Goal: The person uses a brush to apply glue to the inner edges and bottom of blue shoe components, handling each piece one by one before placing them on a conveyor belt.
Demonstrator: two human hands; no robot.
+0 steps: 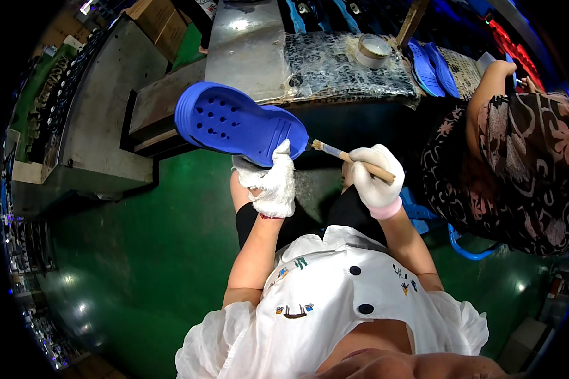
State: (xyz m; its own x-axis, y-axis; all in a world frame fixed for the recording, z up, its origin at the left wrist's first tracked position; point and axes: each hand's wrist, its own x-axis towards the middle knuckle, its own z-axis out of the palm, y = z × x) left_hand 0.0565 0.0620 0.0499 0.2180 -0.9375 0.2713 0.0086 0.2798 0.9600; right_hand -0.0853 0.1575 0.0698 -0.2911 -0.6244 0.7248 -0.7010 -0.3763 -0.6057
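A blue shoe sole, with small dark holes across its wide part, is held up over my lap. My left hand, in a white glove, grips its narrow end with the thumb on the upper face. In my right hand, also gloved in white, is a brush with a wooden handle. The bristles point left and lie at the sole's narrow end; whether they touch it I cannot tell. A round white tub stands beyond my hands on the plastic-covered worktop.
Two blue soles lie on the bench at the right. Beside me sits a person in a patterned top, close to a blue stool. A metal machine stands at the left, with cardboard boxes behind it.
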